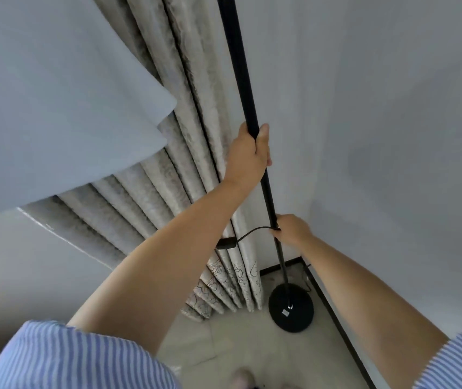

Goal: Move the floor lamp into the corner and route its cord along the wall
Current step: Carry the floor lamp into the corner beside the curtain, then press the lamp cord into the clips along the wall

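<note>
The black floor lamp pole (pixel 236 66) stands upright in the room corner, its round black base (pixel 291 307) on the tiled floor beside the dark skirting. My left hand (pixel 248 155) is wrapped around the pole at mid height. Lower down, my right hand (pixel 291 228) grips the pole together with the thin black cord (pixel 252 231). The cord arcs left from that hand to a black inline switch (pixel 226 243), which hangs in front of the curtain. A further bit of cord lies on the floor behind the base, against the right wall.
A pale patterned curtain (pixel 184 113) hangs in folds just left of the pole, reaching the floor. A grey wall (pixel 392 136) rises on the right, with dark skirting (pixel 333 313) along its foot. A light grey panel juts in from the upper left. The floor is pale tile.
</note>
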### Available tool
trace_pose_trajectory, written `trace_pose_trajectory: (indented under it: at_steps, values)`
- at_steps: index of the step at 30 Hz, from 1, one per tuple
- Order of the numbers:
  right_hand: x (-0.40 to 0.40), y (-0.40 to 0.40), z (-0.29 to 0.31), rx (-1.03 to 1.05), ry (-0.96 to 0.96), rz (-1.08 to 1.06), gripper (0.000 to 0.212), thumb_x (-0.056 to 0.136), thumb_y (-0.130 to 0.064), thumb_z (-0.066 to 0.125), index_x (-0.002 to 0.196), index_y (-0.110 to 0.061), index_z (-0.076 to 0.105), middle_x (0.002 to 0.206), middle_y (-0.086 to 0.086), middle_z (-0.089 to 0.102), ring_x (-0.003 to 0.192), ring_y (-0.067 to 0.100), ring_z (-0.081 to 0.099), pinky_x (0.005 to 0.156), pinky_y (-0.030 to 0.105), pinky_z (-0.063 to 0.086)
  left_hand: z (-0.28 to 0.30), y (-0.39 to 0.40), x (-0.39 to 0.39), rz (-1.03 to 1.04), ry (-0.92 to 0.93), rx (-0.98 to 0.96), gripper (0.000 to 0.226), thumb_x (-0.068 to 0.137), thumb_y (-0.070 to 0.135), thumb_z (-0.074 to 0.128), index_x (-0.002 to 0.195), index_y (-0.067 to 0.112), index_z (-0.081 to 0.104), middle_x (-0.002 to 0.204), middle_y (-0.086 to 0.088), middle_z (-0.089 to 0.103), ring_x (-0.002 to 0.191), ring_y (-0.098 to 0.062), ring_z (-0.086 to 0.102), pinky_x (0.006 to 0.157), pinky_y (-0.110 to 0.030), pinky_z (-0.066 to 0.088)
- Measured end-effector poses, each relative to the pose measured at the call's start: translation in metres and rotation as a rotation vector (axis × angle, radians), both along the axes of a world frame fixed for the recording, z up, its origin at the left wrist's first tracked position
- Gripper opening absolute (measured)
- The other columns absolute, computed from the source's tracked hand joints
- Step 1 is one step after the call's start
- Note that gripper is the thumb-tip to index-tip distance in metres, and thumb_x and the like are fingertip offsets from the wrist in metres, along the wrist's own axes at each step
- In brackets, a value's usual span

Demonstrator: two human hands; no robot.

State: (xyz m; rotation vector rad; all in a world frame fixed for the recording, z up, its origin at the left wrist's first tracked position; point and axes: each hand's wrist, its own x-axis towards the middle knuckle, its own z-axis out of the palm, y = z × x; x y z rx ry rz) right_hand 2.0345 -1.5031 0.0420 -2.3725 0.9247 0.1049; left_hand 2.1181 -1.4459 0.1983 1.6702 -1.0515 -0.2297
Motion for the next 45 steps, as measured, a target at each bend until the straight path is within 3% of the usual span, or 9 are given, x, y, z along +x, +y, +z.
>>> trace_pose_trajectory:
  at_steps: [15, 18, 22, 26, 29, 33, 36, 39, 45]
  values:
    - [0.01, -0.009, -0.005, -0.016, 0.039, -0.041, 0.036, 0.09, -0.026, 0.047, 0.122, -0.009, 0.048, 0.111, 0.017, 0.065, 0.097, 0.033, 0.062, 0.083, 0.042, 0.054, -0.001, -0.013, 0.004, -0.035, 0.056, -0.009, 0.022, 0.1, 0.018, 0.031, 0.1, 0.002, 0.045, 0.051, 0.001, 0.044, 0.035, 0.005, 0.049, 0.047, -0.01, 0.044]
    - [0.004, -0.01, -0.006, 0.002, 0.033, -0.053, 0.037, 0.09, -0.027, 0.048, 0.121, -0.008, 0.048, 0.111, 0.017, 0.065, 0.098, 0.032, 0.062, 0.085, 0.041, 0.053, 0.0, -0.012, 0.001, -0.07, 0.07, 0.012, 0.027, 0.1, 0.019, 0.031, 0.106, -0.004, 0.045, 0.052, 0.002, 0.045, 0.046, -0.003, 0.051, 0.058, -0.021, 0.045]
    - [-0.011, -0.007, -0.005, 0.047, -0.006, -0.066, 0.037, 0.091, -0.019, 0.046, 0.124, -0.004, 0.043, 0.118, 0.02, 0.061, 0.105, 0.033, 0.058, 0.09, 0.041, 0.05, 0.007, -0.008, -0.002, -0.203, 0.033, 0.133, 0.025, 0.1, 0.017, 0.032, 0.11, -0.003, 0.042, 0.061, 0.002, 0.052, 0.068, -0.017, 0.055, 0.07, -0.018, 0.042]
    - [-0.047, 0.011, -0.008, 0.13, -0.08, -0.173, 0.028, 0.091, -0.015, 0.043, 0.116, -0.002, 0.05, 0.115, 0.021, 0.061, 0.102, 0.032, 0.057, 0.076, 0.03, 0.042, -0.001, 0.0, -0.011, -0.276, -0.083, 0.217, 0.021, 0.098, 0.013, 0.036, 0.111, -0.003, 0.042, 0.085, -0.008, 0.056, 0.082, -0.016, 0.053, 0.059, -0.01, 0.04]
    - [-0.081, 0.037, -0.009, 0.162, -0.13, -0.299, 0.026, 0.092, -0.011, 0.038, 0.104, -0.001, 0.058, 0.107, 0.021, 0.064, 0.091, 0.029, 0.058, 0.072, 0.031, 0.042, -0.013, 0.011, -0.024, -0.262, -0.131, 0.239, 0.023, 0.097, 0.006, 0.04, 0.116, -0.005, 0.04, 0.093, -0.014, 0.055, 0.083, -0.021, 0.052, 0.055, -0.013, 0.034]
    - [-0.123, 0.082, -0.002, 0.167, -0.199, -0.459, 0.027, 0.09, -0.008, 0.039, 0.097, 0.008, 0.06, 0.094, 0.024, 0.064, 0.093, 0.039, 0.059, 0.063, 0.028, 0.036, -0.035, 0.053, -0.031, -0.264, -0.135, 0.245, 0.031, 0.094, 0.007, 0.044, 0.125, 0.002, 0.039, 0.128, -0.016, 0.05, 0.119, -0.025, 0.046, 0.083, -0.008, 0.028]
    - [-0.147, 0.132, 0.003, 0.157, -0.218, -0.581, 0.026, 0.09, -0.012, 0.043, 0.081, 0.007, 0.058, 0.073, 0.015, 0.058, 0.076, 0.028, 0.055, 0.055, 0.028, 0.03, -0.052, 0.105, -0.026, -0.334, -0.121, 0.43, 0.037, 0.096, 0.011, 0.041, 0.133, 0.009, 0.035, 0.141, -0.01, 0.042, 0.13, -0.024, 0.038, 0.104, -0.028, 0.032]
    - [-0.158, 0.191, 0.01, 0.123, -0.274, -0.708, 0.033, 0.089, -0.012, 0.045, 0.056, -0.011, 0.043, 0.056, 0.0, 0.039, 0.062, 0.019, 0.041, 0.05, 0.025, 0.025, -0.066, 0.164, -0.02, -0.408, -0.155, 0.525, 0.035, 0.096, 0.009, 0.039, 0.132, 0.007, 0.037, 0.14, -0.01, 0.045, 0.126, -0.026, 0.044, 0.096, -0.033, 0.041]
    - [-0.158, 0.305, 0.041, 0.165, -0.363, -0.851, 0.032, 0.088, -0.012, 0.049, 0.057, -0.014, 0.042, 0.055, 0.001, 0.043, 0.051, 0.013, 0.046, 0.053, 0.023, 0.037, -0.079, 0.264, -0.009, -0.536, -0.221, 0.641, 0.035, 0.094, 0.006, 0.039, 0.129, 0.005, 0.04, 0.133, -0.016, 0.051, 0.118, -0.028, 0.051, 0.09, -0.029, 0.043]
